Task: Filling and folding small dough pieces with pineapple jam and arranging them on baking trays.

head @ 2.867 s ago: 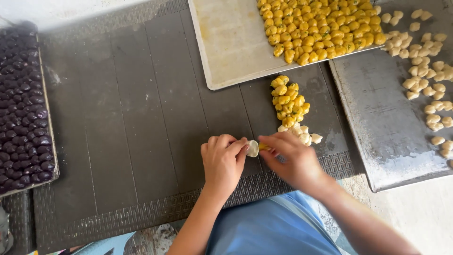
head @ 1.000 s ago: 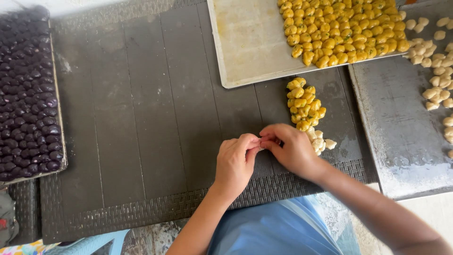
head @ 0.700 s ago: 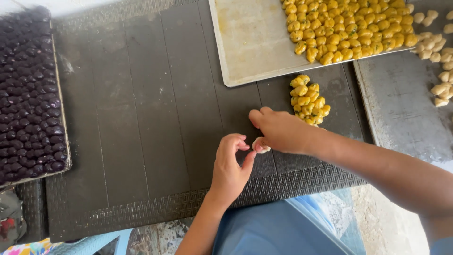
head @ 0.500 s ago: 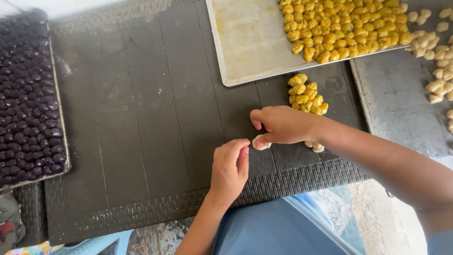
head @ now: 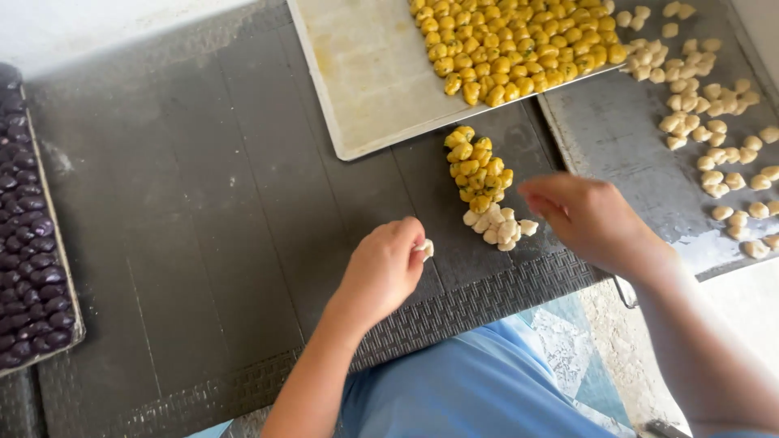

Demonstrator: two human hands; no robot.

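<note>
My left hand [head: 381,268] pinches a small pale dough piece [head: 425,248] at its fingertips, low over the dark mat [head: 203,203]. My right hand [head: 588,217] hovers to the right with loosely curled fingers and nothing seen in it, blurred by motion. Between the hands lies a small heap of pale dough pieces [head: 499,227], and just behind it a cluster of yellow glazed pieces [head: 477,170] rests on the mat.
A metal tray [head: 357,73] at the back holds many yellow glazed pieces [head: 519,40]. A dark sheet [head: 617,138] on the right carries several pale pieces [head: 714,146]. A tray of dark purple balls [head: 28,243] sits at the left edge.
My right hand has pulled away from the left and swung to the right. The left hand now holds the dough piece alone, and the pale heap is uncovered.
</note>
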